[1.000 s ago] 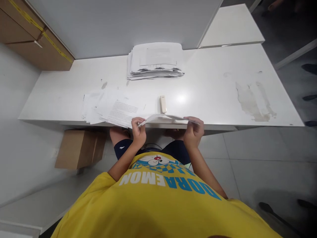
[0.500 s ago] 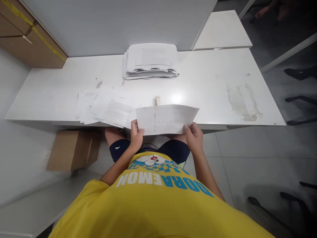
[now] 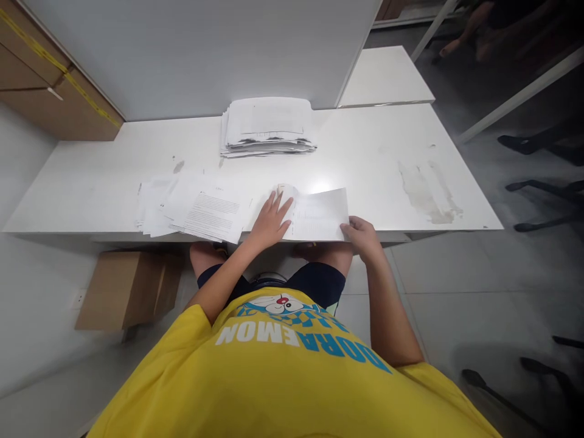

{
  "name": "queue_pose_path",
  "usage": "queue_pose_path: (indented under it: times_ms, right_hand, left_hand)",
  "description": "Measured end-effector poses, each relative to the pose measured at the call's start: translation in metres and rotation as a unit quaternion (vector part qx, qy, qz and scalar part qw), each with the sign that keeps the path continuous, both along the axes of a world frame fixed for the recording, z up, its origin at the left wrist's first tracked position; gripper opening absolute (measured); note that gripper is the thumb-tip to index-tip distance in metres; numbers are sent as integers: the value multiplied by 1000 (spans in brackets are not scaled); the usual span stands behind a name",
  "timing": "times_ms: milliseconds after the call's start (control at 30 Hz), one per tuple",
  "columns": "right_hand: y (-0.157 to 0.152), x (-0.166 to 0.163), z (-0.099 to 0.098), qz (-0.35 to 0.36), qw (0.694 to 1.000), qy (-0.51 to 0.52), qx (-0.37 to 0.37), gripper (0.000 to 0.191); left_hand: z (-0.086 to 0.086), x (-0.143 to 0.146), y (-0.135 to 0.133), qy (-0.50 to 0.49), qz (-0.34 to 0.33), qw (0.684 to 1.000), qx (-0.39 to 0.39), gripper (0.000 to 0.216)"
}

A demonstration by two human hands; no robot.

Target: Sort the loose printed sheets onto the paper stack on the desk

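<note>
A printed sheet of paper (image 3: pixel 319 213) lies at the front edge of the white desk (image 3: pixel 365 158), its right part lifted a little. My left hand (image 3: pixel 270 224) rests flat on the sheet's left part, fingers spread. At the sheet's lower right corner, my right hand (image 3: pixel 361 234) pinches the paper between thumb and fingers. The small beige block seen earlier is mostly hidden near my left fingertips, under or behind the sheet. To the left of my left hand, several loose printed papers (image 3: pixel 212 213) overlap on the desk.
A thick stack of papers (image 3: pixel 269 118) stands at the back against the grey partition (image 3: pixel 205 55). Cardboard boxes (image 3: pixel 59 109) are at the far left, and another box (image 3: pixel 109 286) sits below the desk. Chair legs and a person's leg (image 3: pixel 469 30) show at right.
The sheet has gone from being held up by both hands to lying on the desk. My left hand let go of its edge and now presses flat on it; my right hand keeps its grip.
</note>
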State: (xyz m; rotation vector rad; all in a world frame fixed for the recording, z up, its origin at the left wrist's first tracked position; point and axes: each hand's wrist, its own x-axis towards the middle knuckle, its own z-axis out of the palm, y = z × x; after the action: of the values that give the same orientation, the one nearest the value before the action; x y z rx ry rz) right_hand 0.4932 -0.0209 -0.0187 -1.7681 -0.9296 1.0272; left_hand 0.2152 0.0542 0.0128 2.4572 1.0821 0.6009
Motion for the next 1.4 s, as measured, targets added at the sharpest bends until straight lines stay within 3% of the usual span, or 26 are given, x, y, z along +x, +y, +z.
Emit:
queue_pose_path:
  times_ms: [133,367,533,733,900,1100,1400]
  right_hand:
    - [2,9,7,12,1000,-13,-13,32]
    - [-22,32,13,89,995,-6,-50,33]
    - [-25,31,13,105,993,16,-56,35]
    - [-16,17,17,104,994,1,-41,29]
    - [-10,14,14,66,997,0,-37,28]
    - [-7,11,9,-51,998,43,-16,37]
    - [-8,7,1,-80,996,38,4,39]
  left_hand:
    - [4,3,13,20,6,1000,-22,60]
    - [9,-4,-3,26,-11,996,-88,57]
    - [9,-8,-2,-35,-48,997,-39,52]
    - [1,-9,7,16,-95,995,2,43]
    - [-12,-11,13,4,-110,994,15,47]
    - [-19,-11,16,-6,-60,998,-10,63]
    - [-26,3,9,84,-14,996,33,54]
